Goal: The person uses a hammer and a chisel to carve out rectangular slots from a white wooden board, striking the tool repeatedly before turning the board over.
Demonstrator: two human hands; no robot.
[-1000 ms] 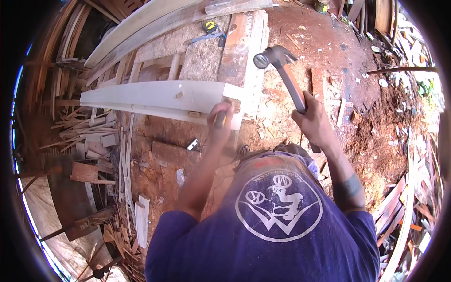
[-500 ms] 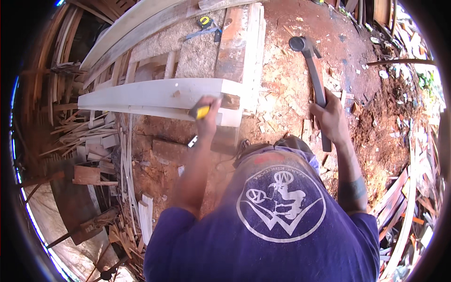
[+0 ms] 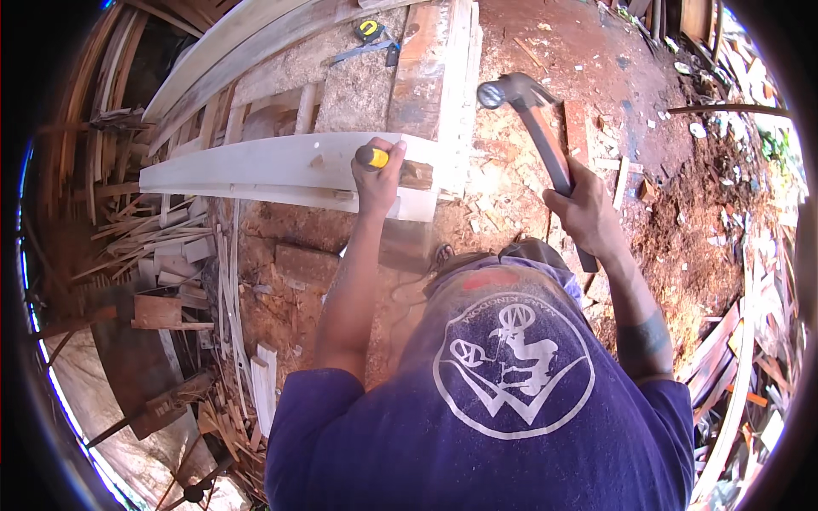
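Observation:
My left hand is closed around the yellow-and-black handle of a chisel, its butt facing up. The hand rests at the near right end of a long pale timber, just left of a rough brown notch cut into it. The chisel's blade is hidden behind my fingers. In my right hand I grip a claw hammer by its handle. Its head is raised to the right of the timber, apart from the chisel.
A yellow-and-black tape measure and a blue-bladed square lie on the boards behind the timber. Long planks run across the far left. Scrap sticks are heaped at left, and more offcuts lie at right. Wood chips litter the ground.
My left hand has moved slightly farther away with the chisel, up against the timber beside the notch. The hammer head has swung left, toward the timber's end.

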